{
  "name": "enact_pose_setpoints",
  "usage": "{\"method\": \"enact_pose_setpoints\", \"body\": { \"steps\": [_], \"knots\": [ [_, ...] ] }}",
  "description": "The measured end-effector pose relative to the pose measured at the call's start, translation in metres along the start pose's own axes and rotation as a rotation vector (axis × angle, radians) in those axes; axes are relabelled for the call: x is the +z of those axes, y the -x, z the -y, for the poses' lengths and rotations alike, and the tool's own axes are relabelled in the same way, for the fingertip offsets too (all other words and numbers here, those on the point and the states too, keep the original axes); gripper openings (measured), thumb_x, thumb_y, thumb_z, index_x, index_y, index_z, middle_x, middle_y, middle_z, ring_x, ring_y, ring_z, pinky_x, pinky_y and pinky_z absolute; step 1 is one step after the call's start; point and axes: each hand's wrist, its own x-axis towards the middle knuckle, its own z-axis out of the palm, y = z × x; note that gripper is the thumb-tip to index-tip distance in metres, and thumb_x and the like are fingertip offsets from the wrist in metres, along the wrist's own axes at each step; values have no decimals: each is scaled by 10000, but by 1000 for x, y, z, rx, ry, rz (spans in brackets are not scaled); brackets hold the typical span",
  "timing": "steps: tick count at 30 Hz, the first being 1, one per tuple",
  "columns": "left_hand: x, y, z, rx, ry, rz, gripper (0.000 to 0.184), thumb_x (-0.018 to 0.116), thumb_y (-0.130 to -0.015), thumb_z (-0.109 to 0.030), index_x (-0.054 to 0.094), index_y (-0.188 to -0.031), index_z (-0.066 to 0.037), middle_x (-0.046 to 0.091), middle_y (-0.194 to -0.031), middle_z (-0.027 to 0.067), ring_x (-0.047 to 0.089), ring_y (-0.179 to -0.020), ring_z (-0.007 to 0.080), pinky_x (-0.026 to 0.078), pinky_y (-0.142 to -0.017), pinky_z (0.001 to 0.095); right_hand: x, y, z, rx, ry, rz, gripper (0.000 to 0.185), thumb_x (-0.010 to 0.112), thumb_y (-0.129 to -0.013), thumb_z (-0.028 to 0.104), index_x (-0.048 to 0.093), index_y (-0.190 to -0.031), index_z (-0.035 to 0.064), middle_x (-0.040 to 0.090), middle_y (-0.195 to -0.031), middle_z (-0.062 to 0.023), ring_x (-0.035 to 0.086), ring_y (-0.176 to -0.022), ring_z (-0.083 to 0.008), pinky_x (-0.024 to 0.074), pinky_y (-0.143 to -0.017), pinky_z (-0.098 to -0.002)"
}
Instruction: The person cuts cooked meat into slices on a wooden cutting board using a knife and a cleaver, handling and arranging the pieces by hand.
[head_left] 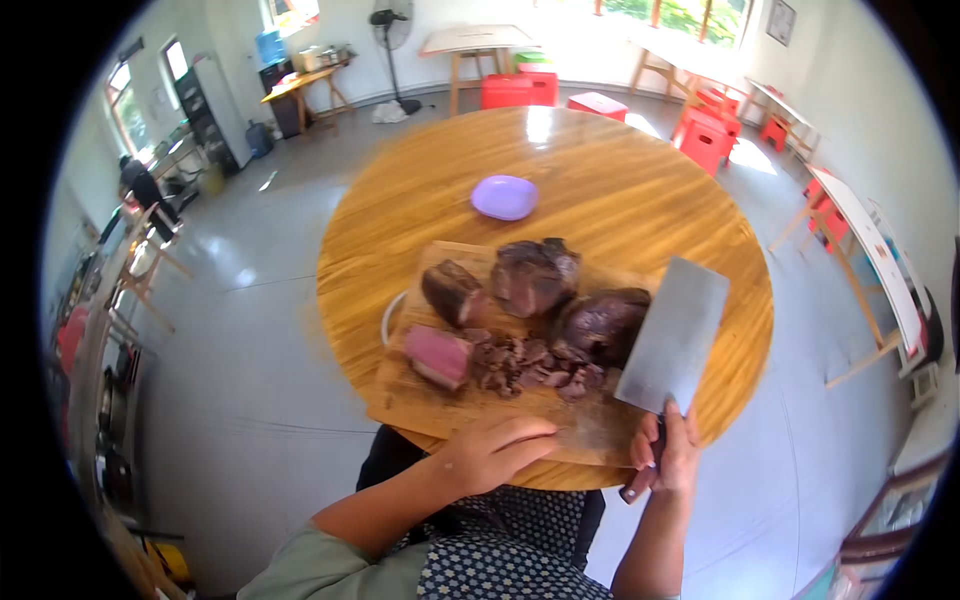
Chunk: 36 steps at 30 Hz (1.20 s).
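Observation:
My right hand [672,450] grips the dark handle of a cleaver [675,330], its broad blade tilted up beside the right side of the wooden cutting board [410,405]. At the board's front edge, my left hand [500,450] reaches in with fingers stretched out and nothing held. Sliced meat pieces [520,365] lie heaped mid-board. Around them are a cut chunk of pink meat [438,357], a brown chunk [455,292], a large dark piece of meat [535,275] and another dark piece [600,325], partly behind the blade.
The board rests on a round wooden table [430,160], with a purple plate [504,198] beyond it. Red stools [705,140] and side tables [860,250] stand around the room. A person [148,195] is at the far left, and a fan [390,50] stands at the back.

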Motion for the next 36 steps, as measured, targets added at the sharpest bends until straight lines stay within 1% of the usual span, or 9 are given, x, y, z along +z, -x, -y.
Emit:
{"method": "enact_pose_setpoints", "body": {
  "steps": [4,7,9,13,16,19,21,23,36],
  "knots": [
    [27,3,20,-219,39,193,210,737,-858,-111,678,-1041,-28,646,-1198,114,653,-1056,310,533,-908,399,4,-3,-4,-1,-11,-118,252,460,-1092,223,450,-1339,169,443,-685,-39,409,-395,-134,363,-323,-276],
    [15,-1,14,-235,51,96,230,744,-865,-134,673,-1061,-36,627,-1241,107,638,-1067,302,527,-897,399,6,-3,-3,-15,-28,-113,278,463,-1092,227,446,-1365,176,440,-677,-31,405,-390,-122,367,-316,-271],
    [2,11,20,-221,-1,54,362,820,-829,-227,684,-1112,-45,630,-1281,131,634,-1108,315,505,-953,432,5,-1,-2,6,-42,-138,293,460,-1093,227,439,-1381,174,440,-676,-33,406,-392,-119,375,-320,-268],
    [-49,15,33,-560,-359,-159,784,897,-723,-402,581,-1346,-45,527,-1429,178,481,-1335,378,366,-1118,517,-1,-2,0,11,-15,-48,304,463,-1090,232,420,-1381,157,463,-714,-58,445,-441,-155,401,-367,-296],
    [-87,17,55,-555,-360,116,898,882,-737,-427,495,-1450,-41,474,-1475,199,420,-1391,390,345,-1150,494,-1,-3,0,15,-11,-32,285,459,-1090,220,425,-1362,142,464,-718,-63,449,-443,-156,407,-375,-299],
    [-111,8,82,-505,-283,383,897,831,-781,-453,455,-1490,-51,465,-1485,190,404,-1392,396,277,-1178,511,1,-1,3,27,19,-63,273,450,-1092,209,419,-1352,132,468,-725,-66,452,-446,-156,412,-380,-299],
    [-118,4,102,-489,-249,411,811,807,-812,-432,484,-1450,-50,506,-1443,183,430,-1380,376,294,-1163,509,4,-2,2,14,20,-46,267,441,-1095,207,419,-1348,124,469,-726,-66,451,-444,-155,416,-383,-298],
    [-126,-2,115,-563,-145,693,709,811,-826,-364,520,-1391,-49,564,-1360,167,490,-1310,370,336,-1122,491,7,-2,0,-32,7,-56,208,455,-1094,221,458,-1277,124,444,-676,-40,421,-403,-129,377,-336,-273],
    [-129,20,65,-531,-86,363,505,828,-778,-77,590,-1222,-48,593,-1153,141,580,-1079,341,476,-933,396,3,-2,1,18,13,12,335,422,-1090,183,400,-1421,139,469,-730,-61,446,-437,-146,416,-380,-288]
  ]
}}
